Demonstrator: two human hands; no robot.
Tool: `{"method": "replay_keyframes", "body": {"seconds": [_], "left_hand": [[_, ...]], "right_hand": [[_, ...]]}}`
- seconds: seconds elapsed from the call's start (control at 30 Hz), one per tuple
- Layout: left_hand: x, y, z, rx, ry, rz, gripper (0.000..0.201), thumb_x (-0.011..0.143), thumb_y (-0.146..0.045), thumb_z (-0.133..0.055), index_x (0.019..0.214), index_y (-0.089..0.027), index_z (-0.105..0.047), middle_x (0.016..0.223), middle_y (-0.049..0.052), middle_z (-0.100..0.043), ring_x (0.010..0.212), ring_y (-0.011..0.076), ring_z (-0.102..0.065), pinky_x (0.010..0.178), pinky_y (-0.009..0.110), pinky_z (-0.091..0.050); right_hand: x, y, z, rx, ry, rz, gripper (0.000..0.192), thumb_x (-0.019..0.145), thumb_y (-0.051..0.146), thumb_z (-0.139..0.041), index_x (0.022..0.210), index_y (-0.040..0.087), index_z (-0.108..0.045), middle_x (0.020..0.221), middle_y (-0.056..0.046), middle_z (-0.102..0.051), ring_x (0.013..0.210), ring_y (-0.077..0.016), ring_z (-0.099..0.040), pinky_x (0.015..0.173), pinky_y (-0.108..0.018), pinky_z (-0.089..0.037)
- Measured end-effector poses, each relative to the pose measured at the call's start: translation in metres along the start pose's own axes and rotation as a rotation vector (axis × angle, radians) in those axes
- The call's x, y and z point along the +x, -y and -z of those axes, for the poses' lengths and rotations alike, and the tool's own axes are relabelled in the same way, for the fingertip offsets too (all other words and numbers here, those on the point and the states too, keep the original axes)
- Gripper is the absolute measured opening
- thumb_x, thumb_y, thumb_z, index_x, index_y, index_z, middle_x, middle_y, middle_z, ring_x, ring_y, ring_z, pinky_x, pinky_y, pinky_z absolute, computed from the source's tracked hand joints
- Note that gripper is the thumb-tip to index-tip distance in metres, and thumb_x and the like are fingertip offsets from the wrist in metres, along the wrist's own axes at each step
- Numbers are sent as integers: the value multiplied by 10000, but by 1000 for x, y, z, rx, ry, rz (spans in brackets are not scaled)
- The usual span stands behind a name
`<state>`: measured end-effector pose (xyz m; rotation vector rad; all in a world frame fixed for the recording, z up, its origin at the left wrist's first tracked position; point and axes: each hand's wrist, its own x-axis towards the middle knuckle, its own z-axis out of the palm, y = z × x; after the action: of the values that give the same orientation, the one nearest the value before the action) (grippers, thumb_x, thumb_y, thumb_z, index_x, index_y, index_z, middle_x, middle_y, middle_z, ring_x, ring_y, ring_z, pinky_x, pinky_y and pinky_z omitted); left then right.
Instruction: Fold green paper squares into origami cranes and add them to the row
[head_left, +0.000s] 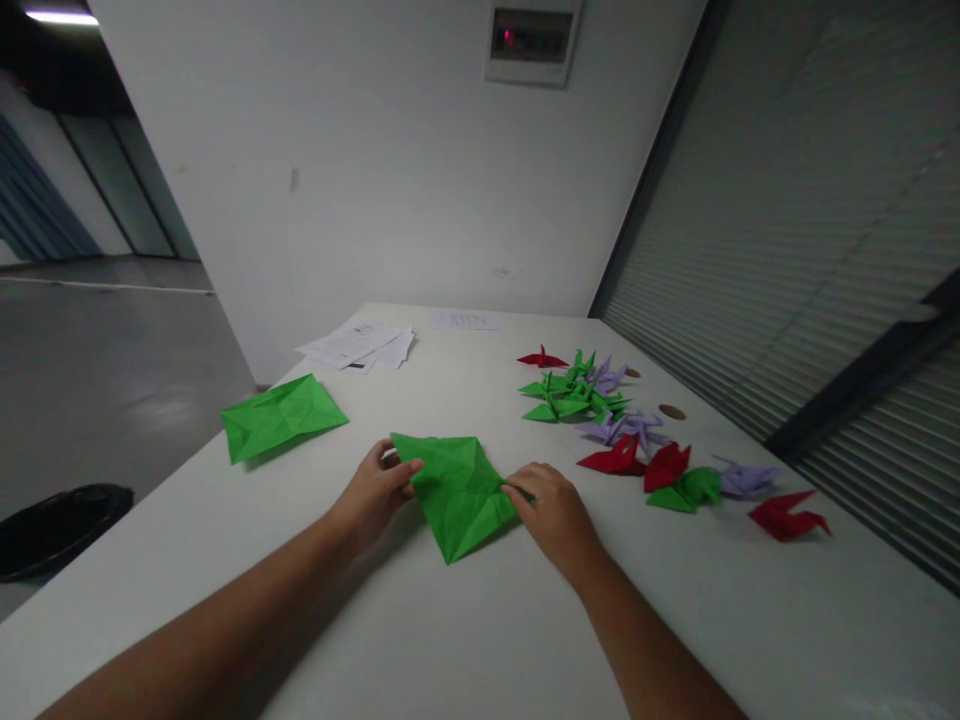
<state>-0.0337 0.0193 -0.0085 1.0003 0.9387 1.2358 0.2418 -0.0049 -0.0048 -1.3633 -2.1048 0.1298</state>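
Note:
Between my two hands is a sheet of green origami paper (459, 490), creased and raised a little off the white table (450, 640). My left hand (379, 492) pinches its upper left corner, thumb on top and fingers beneath. At the right corner, my right hand (551, 510) grips the paper between thumb and fingers. The lower corner points toward me. Another creased green sheet (283, 414) lies at the table's left edge, apart from both hands.
Folded paper cranes in green (559, 405), purple (622, 427) and red (787, 516) crowd the table's right side. Printed papers (356, 347) lie at the back left. A black bin (64, 525) stands left of the table. Window blinds (750, 300) border the right.

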Motion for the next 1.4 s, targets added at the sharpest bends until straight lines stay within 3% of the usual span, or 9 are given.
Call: {"method": "replay_keyframes", "body": {"seconds": [0.1,0.3,0.6,0.77,1.1,1.4], "left_hand": [[-7,3,-10,-156,133,123,483,817,-363,-807,1224,-203,-602,1188,126,-721,943,245,-735,824,399,-609],[-15,5,-15,-289,196,280,354,824,-290,-804,1128,-136,-706,1164,157,-759,1055,313,-733,940,434,-593],[-15,-1,-17,-398,264,228,350,845,-217,-790,1163,-99,-704,1132,170,-776,974,292,-764,950,413,-585],[-19,0,-17,-393,346,213,428,794,-225,-842,1191,-129,-710,1181,158,-762,1052,309,-742,998,438,-561],[-25,5,-20,-296,327,328,470,758,-196,-869,1198,-174,-704,1262,168,-721,1065,311,-723,919,458,-586],[-27,10,-25,-387,312,322,357,828,-173,-798,1174,-165,-706,1216,148,-745,1022,277,-738,894,412,-602]], "right_hand": [[-1,6,-2,8,-38,-16,166,938,151,-609,888,214,-754,880,-70,-740,875,-237,-648,856,-362,-503],[-1,10,-8,33,-99,47,159,928,131,-621,861,206,-745,850,-67,-740,835,-230,-657,816,-366,-516],[0,12,-12,187,-247,116,131,916,132,-650,847,207,-733,813,-54,-736,786,-225,-675,750,-357,-548],[1,14,-13,194,-279,97,124,910,137,-658,834,201,-733,807,-56,-745,771,-228,-687,737,-360,-553],[1,14,-11,136,-429,37,130,908,141,-641,831,197,-728,809,-66,-746,770,-234,-688,740,-365,-551],[0,19,-13,153,-375,7,132,912,141,-635,836,199,-726,813,-66,-743,784,-239,-687,739,-365,-546]]}}
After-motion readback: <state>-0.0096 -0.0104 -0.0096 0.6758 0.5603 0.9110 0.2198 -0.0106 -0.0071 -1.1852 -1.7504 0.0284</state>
